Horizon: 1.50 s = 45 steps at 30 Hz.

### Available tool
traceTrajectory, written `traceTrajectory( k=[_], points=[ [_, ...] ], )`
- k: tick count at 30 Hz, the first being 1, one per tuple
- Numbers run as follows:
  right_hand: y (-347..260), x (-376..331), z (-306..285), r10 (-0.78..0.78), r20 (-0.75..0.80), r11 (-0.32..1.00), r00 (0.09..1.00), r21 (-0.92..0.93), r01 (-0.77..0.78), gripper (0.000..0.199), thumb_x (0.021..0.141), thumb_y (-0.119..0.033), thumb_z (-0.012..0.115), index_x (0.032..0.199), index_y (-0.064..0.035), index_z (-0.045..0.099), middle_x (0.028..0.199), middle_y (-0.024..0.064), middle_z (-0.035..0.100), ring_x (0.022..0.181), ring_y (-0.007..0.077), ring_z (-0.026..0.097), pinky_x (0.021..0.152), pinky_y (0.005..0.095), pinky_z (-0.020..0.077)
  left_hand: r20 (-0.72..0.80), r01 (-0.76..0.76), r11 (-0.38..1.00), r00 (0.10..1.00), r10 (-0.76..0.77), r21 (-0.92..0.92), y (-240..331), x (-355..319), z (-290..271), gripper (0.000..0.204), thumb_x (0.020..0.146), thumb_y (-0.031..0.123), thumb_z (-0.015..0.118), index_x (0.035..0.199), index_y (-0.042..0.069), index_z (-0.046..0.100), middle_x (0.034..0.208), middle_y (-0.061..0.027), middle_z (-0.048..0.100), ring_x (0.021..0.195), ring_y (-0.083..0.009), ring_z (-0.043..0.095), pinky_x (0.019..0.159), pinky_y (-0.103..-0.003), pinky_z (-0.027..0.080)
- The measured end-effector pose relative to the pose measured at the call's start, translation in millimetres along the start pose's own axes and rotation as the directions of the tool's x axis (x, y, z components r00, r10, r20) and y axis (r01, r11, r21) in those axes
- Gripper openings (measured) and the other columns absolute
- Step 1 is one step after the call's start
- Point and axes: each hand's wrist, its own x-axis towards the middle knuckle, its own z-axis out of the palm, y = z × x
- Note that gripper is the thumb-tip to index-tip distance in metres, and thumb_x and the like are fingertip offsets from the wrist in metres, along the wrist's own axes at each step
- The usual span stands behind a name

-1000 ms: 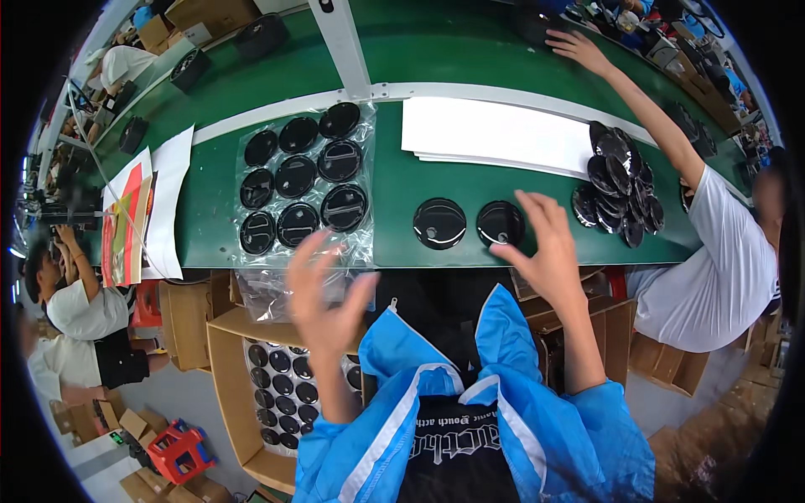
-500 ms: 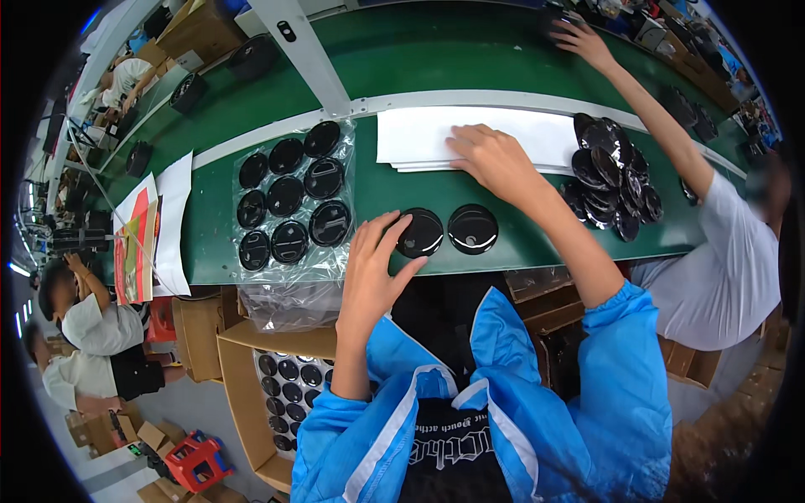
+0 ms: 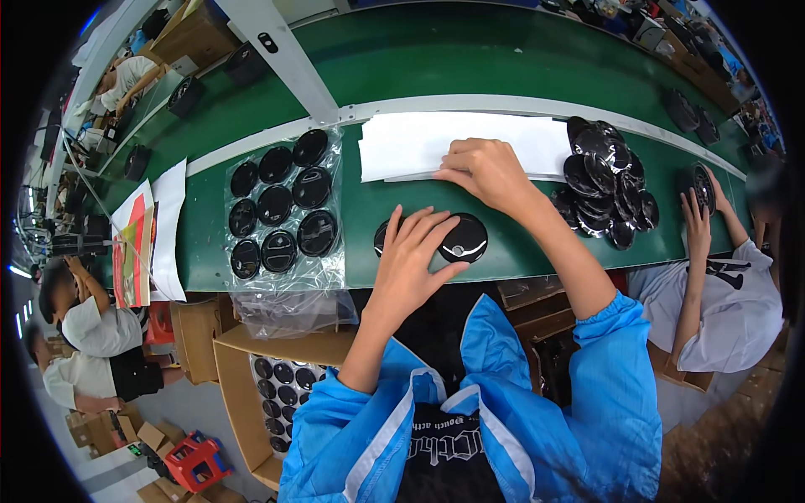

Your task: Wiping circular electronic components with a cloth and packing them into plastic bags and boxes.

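Stretching across the whole view, the green worktable (image 3: 356, 205) carries most of the things. At its right end a co-worker (image 3: 729, 314) in a white shirt has both hands on a round black part (image 3: 700, 189). Below the table, at the left, there is an open cardboard box (image 3: 237, 402), and in it are rows of black round pieces (image 3: 281, 392). On the table lies a long stack of white sheets (image 3: 402, 144). To the left of it, nine glossy black discs (image 3: 275, 204) lie in three rows on a clear plastic wrap (image 3: 325, 270); to its right is a loose pile of black discs (image 3: 605, 180).

The right hand (image 3: 485, 172) is at the front edge of the sheets, its thumb and fingers narrow; I cannot tell if a sheet is pinched. The left hand (image 3: 412, 251) has its fingers moderately wide. It partly covers the left disc (image 3: 381, 237) of a pair near the table's front edge, and its index finger reaches onto the right disc (image 3: 465, 239).
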Motion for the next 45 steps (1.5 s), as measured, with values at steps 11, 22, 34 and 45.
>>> traceTrajectory(
  k=[11,22,34,45],
  points=[
    [-152.5,-72.2,-28.4,-0.472,-0.272,0.867,0.838,0.028,0.498,0.022,0.080,-0.009,0.080,0.100,-0.0023,0.077,0.113,0.0132,0.080,0.105,0.0291,0.078,0.092,0.0412,0.0646,0.176,0.342,0.582,0.930,-0.323,-0.738,-16.3,-37.6,-32.1,0.056,0.098,0.029,0.082,0.144,0.001,0.066,0.144,-0.0177,0.067,0.133,-0.0282,0.062,0.113,-0.046,0.047],
    [-130.9,-61.2,-44.5,0.332,-0.183,0.874,0.925,0.430,-0.228,0.011,0.094,-0.003,0.077,0.105,-0.0026,0.076,0.130,0.0153,0.075,0.118,0.0313,0.073,0.103,0.0382,0.0557,0.435,0.555,0.539,0.832,-0.345,-0.634,-12.9,-77.4,-72.4,0.033,0.101,0.016,0.080,0.126,-0.005,0.075,0.107,-0.0081,0.082,0.094,-0.0116,0.074,0.084,-0.028,0.059],
    [-155.5,-80.8,-26.5,0.175,-0.016,0.839,0.984,0.526,-0.140,0.025,0.092,-0.001,0.078,0.117,-0.0015,0.078,0.104,0.0135,0.073,0.086,0.0263,0.072,0.077,0.0359,0.0593,0.157,0.316,0.334,0.891,-0.425,-0.888,3.8,-62.6,-40.7,0.016,0.104,0.005,0.072,0.108,-0.009,0.079,0.106,-0.0093,0.077,0.092,-0.0093,0.063,0.077,-0.026,0.049],
    [-149.7,-109.0,-22.2,-0.203,-0.166,0.979,0.965,-0.034,0.200,0.035,0.067,-0.007,0.077,0.101,-0.0041,0.082,0.098,0.0070,0.074,0.086,0.0211,0.072,0.069,0.0350,0.0596,0.105,0.345,0.387,0.846,-0.522,-0.855,17.6,-79.6,-6.5,0.019,0.108,0.007,0.069,0.103,-0.009,0.078,0.085,-0.0003,0.069,0.070,-0.0053,0.049,0.060,-0.025,0.036]
  ],
)
